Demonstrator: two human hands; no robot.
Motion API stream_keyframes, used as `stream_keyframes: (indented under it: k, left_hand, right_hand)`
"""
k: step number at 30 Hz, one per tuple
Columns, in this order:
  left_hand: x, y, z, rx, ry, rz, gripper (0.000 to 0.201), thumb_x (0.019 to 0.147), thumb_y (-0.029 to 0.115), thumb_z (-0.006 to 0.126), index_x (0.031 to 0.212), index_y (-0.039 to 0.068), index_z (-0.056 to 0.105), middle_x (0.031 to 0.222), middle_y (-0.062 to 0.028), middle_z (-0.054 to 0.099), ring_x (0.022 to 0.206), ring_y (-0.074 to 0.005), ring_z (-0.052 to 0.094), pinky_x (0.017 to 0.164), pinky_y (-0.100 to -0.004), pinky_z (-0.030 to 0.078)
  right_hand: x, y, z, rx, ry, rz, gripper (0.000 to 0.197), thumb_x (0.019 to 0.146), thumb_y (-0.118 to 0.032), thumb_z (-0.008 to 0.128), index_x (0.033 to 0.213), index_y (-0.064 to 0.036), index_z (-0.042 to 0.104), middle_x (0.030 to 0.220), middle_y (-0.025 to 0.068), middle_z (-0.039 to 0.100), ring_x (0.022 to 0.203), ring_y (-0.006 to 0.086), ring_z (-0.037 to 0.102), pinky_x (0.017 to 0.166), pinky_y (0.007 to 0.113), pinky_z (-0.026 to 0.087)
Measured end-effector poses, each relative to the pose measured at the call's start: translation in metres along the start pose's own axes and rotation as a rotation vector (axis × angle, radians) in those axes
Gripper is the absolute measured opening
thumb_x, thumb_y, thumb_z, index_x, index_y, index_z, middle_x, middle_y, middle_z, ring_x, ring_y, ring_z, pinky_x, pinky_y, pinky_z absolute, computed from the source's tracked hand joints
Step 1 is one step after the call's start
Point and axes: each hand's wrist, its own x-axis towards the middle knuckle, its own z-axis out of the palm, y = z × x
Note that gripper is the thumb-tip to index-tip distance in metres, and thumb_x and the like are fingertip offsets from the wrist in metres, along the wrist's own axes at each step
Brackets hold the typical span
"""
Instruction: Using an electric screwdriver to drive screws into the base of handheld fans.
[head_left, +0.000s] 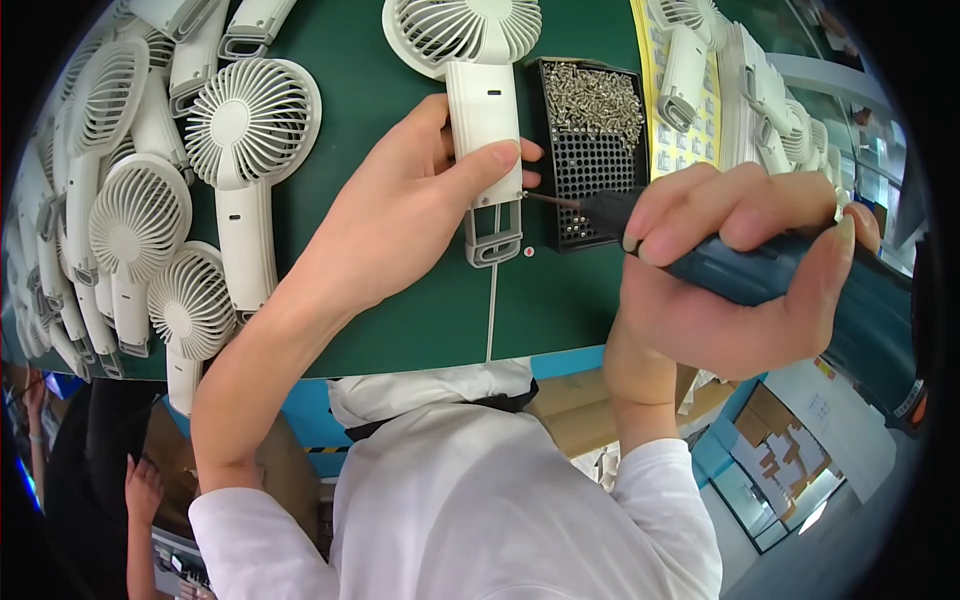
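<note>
A white handheld fan (485,110) lies on the green table with its round cage toward the far edge and its grey loop end toward me. My left hand (420,190) grips the fan's handle, thumb on top and fingertips showing at its right side. In my right hand (740,270) is a blue-green electric screwdriver (745,272), held across from the right. The tip of its thin bit meets a small screw at the lower right of the handle. Just right of the fan stands a black screw tray (592,170), a heap of small silver screws (597,98) at its far end.
Several more white fans (250,125) crowd the table's left side. At the right, a fan (685,80) rests on a yellow sheet (690,150) of small labels, beside another row of fans (770,100). Another person's hand (145,487) shows at the lower left.
</note>
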Motion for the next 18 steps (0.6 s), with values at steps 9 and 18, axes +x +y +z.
stream_keyframes:
  k: [9, 18]
  left_hand:
    - [0.000, 0.000, 0.002, -0.018, 0.008, 0.006, 0.039, 0.097, 0.020, 0.053, 0.126, -0.004, 0.043, 0.116, -0.0140, 0.063, 0.105, -0.0213, 0.063, 0.092, -0.0342, 0.050]
    - [-0.001, 0.003, 0.001, -0.022, 0.005, -0.008, 0.038, 0.097, 0.020, 0.053, 0.126, -0.003, 0.044, 0.116, -0.0124, 0.063, 0.104, -0.0197, 0.063, 0.091, -0.0332, 0.050]
  right_hand:
    - [-0.005, 0.008, -0.002, -0.173, -0.070, -0.037, 0.019, 0.100, -0.028, 0.029, 0.109, -0.0182, 0.043, 0.073, 0.0051, 0.050, 0.037, 0.0202, 0.045, 0.033, 0.038, 0.045]
    - [0.002, -0.003, 0.006, -0.009, 0.078, -0.041, 0.018, 0.098, -0.028, 0.035, 0.101, -0.0160, 0.047, 0.072, 0.0050, 0.050, 0.036, 0.0190, 0.044, 0.033, 0.035, 0.042]
